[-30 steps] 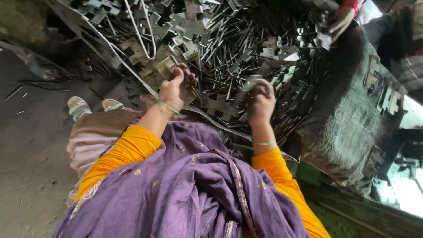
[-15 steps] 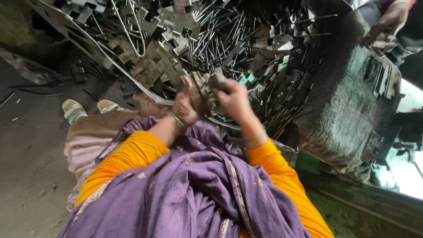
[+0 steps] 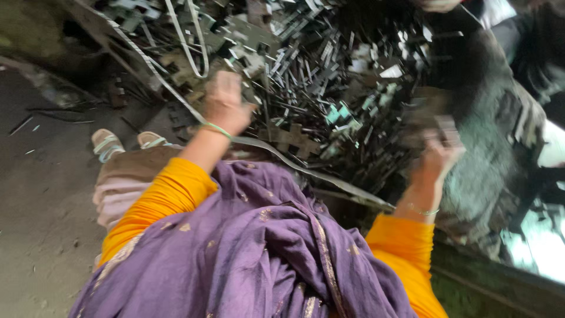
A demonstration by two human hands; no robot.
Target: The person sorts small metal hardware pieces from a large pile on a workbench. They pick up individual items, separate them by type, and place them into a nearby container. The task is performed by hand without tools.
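A big heap of small flat metal pieces point(image 3: 329, 88), many cross-shaped, lies in front of me. My left hand point(image 3: 226, 103) reaches into the near left side of the heap, back of the hand up; motion blur hides its fingers. My right hand point(image 3: 438, 154) is raised at the right, next to a dark sack point(image 3: 494, 141), and grips a blurred bunch of metal pieces point(image 3: 435, 121). I wear orange sleeves and a purple shawl point(image 3: 253, 253). Thin bangles circle both wrists.
A long bent metal strip point(image 3: 306, 168) runs across the heap's near edge, and a pale looped strip point(image 3: 188, 41) lies at the top left. My sandalled feet point(image 3: 109, 144) rest on the dirt floor point(image 3: 41, 206). Another person's hand point(image 3: 438, 5) shows at the top.
My hands, together over the heap half a second ago, have parted. The left went back to the pile's left side; the right swung right toward the sack with pieces in it.
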